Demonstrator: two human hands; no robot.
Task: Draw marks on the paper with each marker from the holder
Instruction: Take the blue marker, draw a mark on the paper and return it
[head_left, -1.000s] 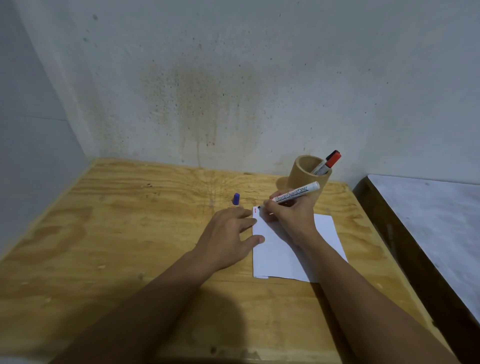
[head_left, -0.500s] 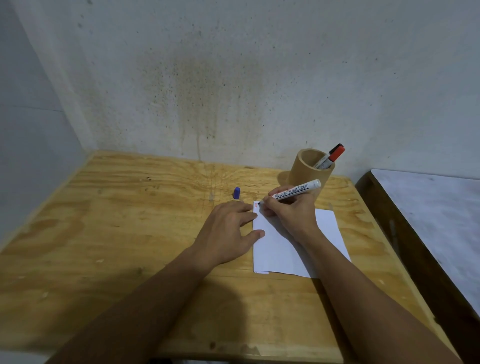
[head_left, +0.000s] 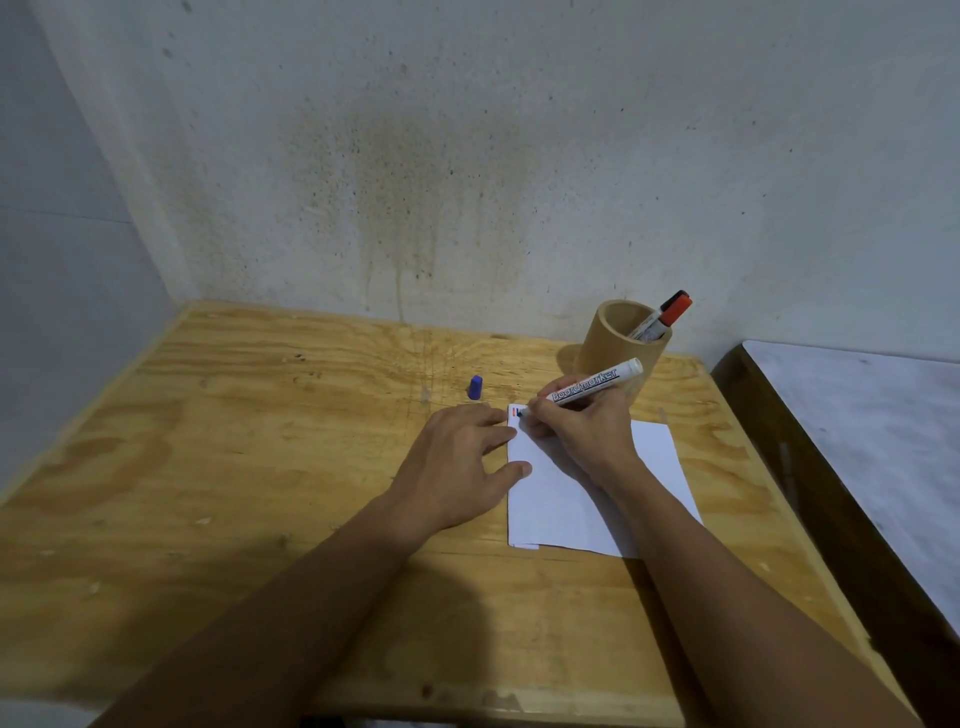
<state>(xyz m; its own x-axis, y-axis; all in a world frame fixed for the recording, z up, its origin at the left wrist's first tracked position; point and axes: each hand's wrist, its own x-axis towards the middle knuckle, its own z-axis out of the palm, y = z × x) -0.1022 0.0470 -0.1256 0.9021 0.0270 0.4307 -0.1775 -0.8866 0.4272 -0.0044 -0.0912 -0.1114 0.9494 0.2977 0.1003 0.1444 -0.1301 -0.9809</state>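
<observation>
A white sheet of paper (head_left: 566, 499) lies on the plywood table (head_left: 260, 467). My right hand (head_left: 582, 431) grips an uncapped white board marker (head_left: 597, 387), its blue tip touching the paper's far left corner beside a short red mark (head_left: 514, 412). My left hand (head_left: 457, 462) lies flat with fingers spread, pressing on the paper's left edge. The marker's blue cap (head_left: 475, 387) stands on the table just beyond my left hand. Behind my right hand a tan cylindrical holder (head_left: 605, 338) holds two markers, one red-capped (head_left: 670, 314) and one black-capped.
A stained white wall rises right behind the table. To the right stands a second, dark-edged table with a pale top (head_left: 872, 426), separated by a narrow gap. The left wall closes the table's left side.
The marker tip has stayed at the paper's far left corner, and a short blue stroke now shows next to the red mark. My left hand keeps its place on the paper.
</observation>
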